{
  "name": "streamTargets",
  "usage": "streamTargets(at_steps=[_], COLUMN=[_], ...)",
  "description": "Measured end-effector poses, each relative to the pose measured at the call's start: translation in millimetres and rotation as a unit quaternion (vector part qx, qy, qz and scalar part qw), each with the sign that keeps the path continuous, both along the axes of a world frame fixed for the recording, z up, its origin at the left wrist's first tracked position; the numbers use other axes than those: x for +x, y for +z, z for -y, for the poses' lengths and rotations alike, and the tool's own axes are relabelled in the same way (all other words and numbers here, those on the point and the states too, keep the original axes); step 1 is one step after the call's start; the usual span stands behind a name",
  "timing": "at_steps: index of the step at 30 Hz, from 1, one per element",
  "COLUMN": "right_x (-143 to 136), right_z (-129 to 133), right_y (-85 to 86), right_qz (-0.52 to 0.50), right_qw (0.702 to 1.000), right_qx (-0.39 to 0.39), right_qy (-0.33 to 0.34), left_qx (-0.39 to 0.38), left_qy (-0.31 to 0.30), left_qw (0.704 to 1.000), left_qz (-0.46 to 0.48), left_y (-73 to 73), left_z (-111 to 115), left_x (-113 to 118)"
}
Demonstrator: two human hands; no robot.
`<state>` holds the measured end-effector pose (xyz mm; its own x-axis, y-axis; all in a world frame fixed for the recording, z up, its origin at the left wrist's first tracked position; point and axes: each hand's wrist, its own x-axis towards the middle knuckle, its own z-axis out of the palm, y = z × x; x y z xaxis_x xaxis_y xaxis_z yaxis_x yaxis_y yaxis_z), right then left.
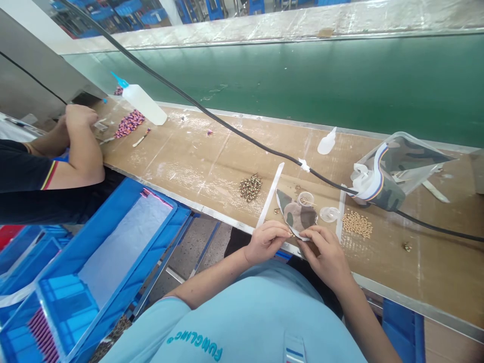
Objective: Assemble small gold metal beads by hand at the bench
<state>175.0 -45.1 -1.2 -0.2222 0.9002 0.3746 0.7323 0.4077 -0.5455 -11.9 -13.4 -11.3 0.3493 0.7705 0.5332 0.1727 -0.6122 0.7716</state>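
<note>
A camouflage fabric piece (pixel 297 216) with a pale edge lies at the front of the bench, its near edge lifted between my hands. My left hand (pixel 267 241) is closed in a pinch at the near left edge of the fabric; whether a small part is also in its fingertips I cannot tell. On the other side, my right hand (pixel 325 252) grips the same edge between thumb and fingers. Just beyond the fabric sit a small clear cup (pixel 305 198) with a thin stick in it and a clear round lid (pixel 329 215).
Brass-coloured fittings (pixel 250 187) and small tan discs (pixel 357 224) lie in piles either side. A black cable (pixel 212 115) crosses above the bench. At right is a clear bag with camouflage fabric (pixel 393 194). A co-worker's arm (pixel 81 146) rests near a squeeze bottle (pixel 143 103).
</note>
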Motion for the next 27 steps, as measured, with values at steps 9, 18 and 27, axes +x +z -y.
streamTargets(at_steps=[9, 18, 27], right_x=[-2, 3, 3], right_z=[-3, -10, -13], right_y=[-1.9, -0.1, 2.1], right_qz=[0.018, 0.085, 0.086], right_qw=[0.998, 0.994, 0.995], right_qx=[0.048, 0.055, 0.035], right_qy=[-0.021, 0.028, 0.037], left_qx=[-0.166, -0.405, -0.432], left_qy=[0.050, 0.036, 0.035], left_qw=[0.984, 0.913, 0.901], left_qz=[-0.040, -0.019, -0.012], left_y=[10.6, 19.4, 21.9], left_z=[0, -10, -10], left_x=[9, 14, 15])
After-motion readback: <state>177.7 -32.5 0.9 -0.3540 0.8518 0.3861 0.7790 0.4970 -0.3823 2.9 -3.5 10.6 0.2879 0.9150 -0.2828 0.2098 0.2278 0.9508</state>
